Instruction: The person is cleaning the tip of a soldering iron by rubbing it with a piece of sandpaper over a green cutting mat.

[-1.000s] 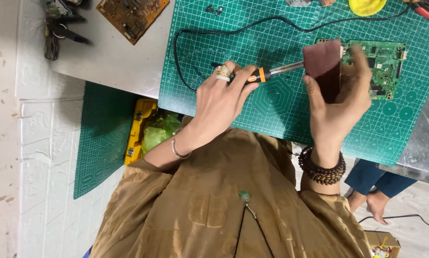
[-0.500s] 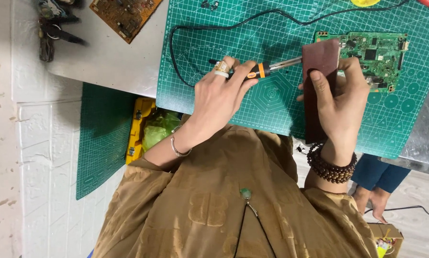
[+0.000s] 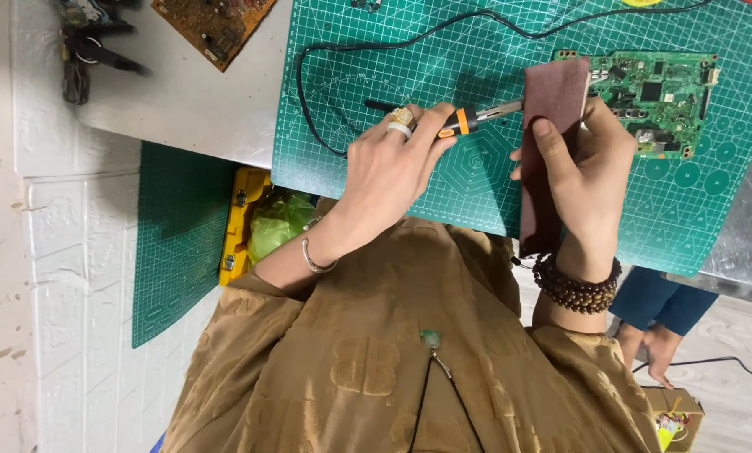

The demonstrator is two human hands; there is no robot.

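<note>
A brown circuit board [image 3: 212,25] is seen at the top edge of the pale desk [image 3: 191,101], with dark pliers [image 3: 91,52] laid well to its left. A second green mat [image 3: 179,243] is found hanging below the desk edge, and a yellow case [image 3: 238,222] is tucked just beside it, touched by a crumpled green bag [image 3: 277,226]. A small cardboard box [image 3: 674,413] is spotted on the floor.

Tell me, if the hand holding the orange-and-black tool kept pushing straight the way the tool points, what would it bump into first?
The left hand aims the soldering iron at the brown sheet held up by the right hand. The metal tip already looks to be at that sheet. The green circuit board lies beyond, though depth is unclear.
</note>
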